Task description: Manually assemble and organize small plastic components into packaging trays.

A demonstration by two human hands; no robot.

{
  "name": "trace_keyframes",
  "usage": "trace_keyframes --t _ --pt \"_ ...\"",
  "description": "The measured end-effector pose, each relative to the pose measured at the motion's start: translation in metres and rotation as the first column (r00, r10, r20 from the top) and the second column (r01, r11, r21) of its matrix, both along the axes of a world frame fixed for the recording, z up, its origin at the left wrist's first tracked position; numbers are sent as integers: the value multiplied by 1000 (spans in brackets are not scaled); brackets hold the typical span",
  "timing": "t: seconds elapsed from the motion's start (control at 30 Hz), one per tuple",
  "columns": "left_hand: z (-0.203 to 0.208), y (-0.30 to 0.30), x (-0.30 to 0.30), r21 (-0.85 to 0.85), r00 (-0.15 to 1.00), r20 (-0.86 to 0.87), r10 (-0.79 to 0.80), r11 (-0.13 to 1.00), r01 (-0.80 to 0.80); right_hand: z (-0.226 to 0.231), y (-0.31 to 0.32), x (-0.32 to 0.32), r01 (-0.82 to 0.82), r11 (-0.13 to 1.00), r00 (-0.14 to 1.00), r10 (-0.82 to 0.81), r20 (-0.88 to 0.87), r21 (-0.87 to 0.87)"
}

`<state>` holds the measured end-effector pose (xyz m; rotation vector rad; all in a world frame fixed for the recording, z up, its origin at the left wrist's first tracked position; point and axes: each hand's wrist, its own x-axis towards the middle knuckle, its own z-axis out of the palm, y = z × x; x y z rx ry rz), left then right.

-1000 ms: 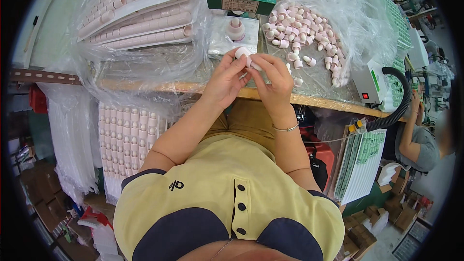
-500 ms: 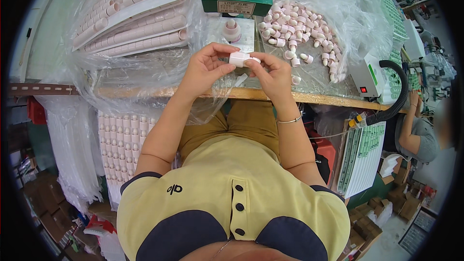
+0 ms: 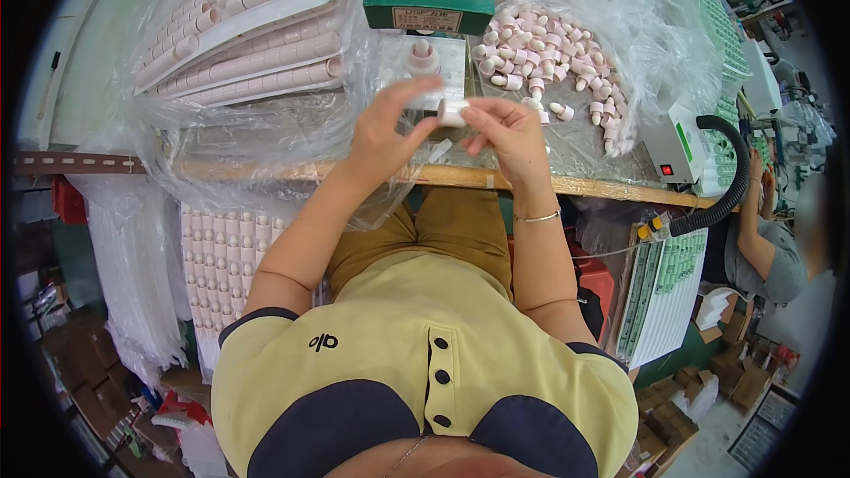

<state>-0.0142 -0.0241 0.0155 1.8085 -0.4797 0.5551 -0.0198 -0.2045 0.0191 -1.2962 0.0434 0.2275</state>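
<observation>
Between the thumb and fingers of my right hand is a short, pale pink cylindrical cap, held sideways above the bench edge. My left hand is just left of the cap, its thumb and fingers spread around a gap; it appears to hold nothing. Beyond my hands, a round pink holder with a piece standing in it sits on a metal plate under the green press. A heap of pink collars with white rubber bulbs lies to the right of the plate.
Trays of pink caps in clear plastic are stacked at the left. At the right stand a white box with a red switch and a black hose. The wooden bench edge runs below my hands. A co-worker sits far right.
My left fingers have come off the pink cap and spread apart. My right hand keeps the cap, now slightly farther right and turned. The co-worker's hands have moved a little.
</observation>
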Motion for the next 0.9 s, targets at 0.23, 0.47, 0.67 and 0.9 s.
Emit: trace_keyframes --t 0.23,0.47,0.67,0.9 --pt "-36 -1 79 -168 967 -231 106 975 -147 14 30 60 330 731 883 -16 469 -597" --pt "-14 62 55 -816 800 -467 -377 532 -226 14 64 76 324 397 877 215 430 -859" --pt "33 163 51 -57 895 -238 378 914 -401 8 15 31 410 567 834 83 545 -714" --pt "66 289 85 677 830 150 537 557 -482 -32 -92 -34 306 21 952 9 306 -952"
